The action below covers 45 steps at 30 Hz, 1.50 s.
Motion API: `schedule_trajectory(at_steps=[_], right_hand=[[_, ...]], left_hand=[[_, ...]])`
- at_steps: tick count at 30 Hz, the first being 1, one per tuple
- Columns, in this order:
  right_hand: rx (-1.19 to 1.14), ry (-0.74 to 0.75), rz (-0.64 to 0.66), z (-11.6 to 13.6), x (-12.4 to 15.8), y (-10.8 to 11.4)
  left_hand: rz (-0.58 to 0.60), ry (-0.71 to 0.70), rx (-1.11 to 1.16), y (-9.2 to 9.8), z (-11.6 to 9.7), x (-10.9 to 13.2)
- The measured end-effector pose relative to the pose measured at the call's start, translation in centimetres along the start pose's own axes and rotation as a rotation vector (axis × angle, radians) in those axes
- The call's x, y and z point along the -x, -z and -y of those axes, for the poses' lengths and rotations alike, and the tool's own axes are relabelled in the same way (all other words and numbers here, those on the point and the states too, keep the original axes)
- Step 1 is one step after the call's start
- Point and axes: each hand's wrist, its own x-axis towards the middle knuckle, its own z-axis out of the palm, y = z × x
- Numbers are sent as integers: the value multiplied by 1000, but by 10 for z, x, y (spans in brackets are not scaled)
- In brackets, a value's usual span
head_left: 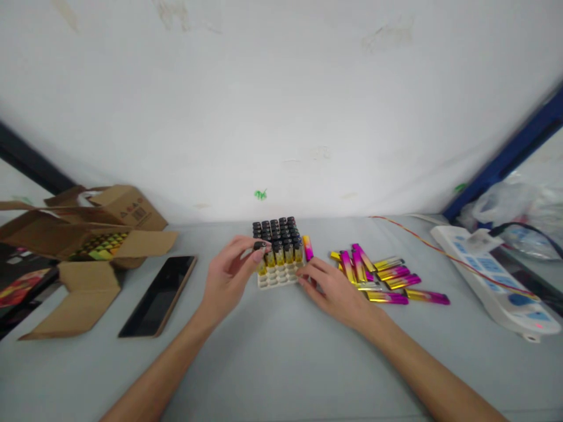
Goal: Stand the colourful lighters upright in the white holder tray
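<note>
A white tray with round pockets stands in the middle of the table. Rows of upright small yellow cylinders with black caps fill its back part, while the front pockets are bare. My left hand pinches a black-capped yellow cylinder at the left end of the front row, thumb and fingers on its cap. At the tray's right front edge, my right hand has its fingertips closed on the rim. Just behind those fingers is a pink-and-yellow metallic tube beside the tray.
Several purple-and-gold metallic tubes lie in a loose pile to the right. Farther right is a white power strip with a red-yellow wire across it. On the left are a phone and an open cardboard box. A white wall rises behind.
</note>
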Motion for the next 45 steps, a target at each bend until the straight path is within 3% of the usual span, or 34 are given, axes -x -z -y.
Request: schedule_trajectory(at_steps=[2,8,12,25,30,35,37,41,45], right_hand=[[16,-10,-1,1,0,0],[35,-51,-1,-2,1,0],[37,-48,-9,-5,1,0],[122,-111,-32,-14,-1,13],[156,-165,-196,-24,-2,57],[239,-367,-622,-49,27,125],[272,-382,-541,-61,45,142],[265,-341,-101,-83,79,152],[264,-321,32,-97,105,155]], left_hand=[[-27,-74,-64,2,6,-1],[118,-172,-402,7,24,-2],[136,-322,-607,10,29,-4],[214,-324,-678,19,44,-9],[238,-408,-664,21,50,-10],[268,-452,-727,22,53,-11],[245,-474,-750,21,52,-11],[169,-506,-797,17,44,-8],[149,-504,-804,14,38,-6]])
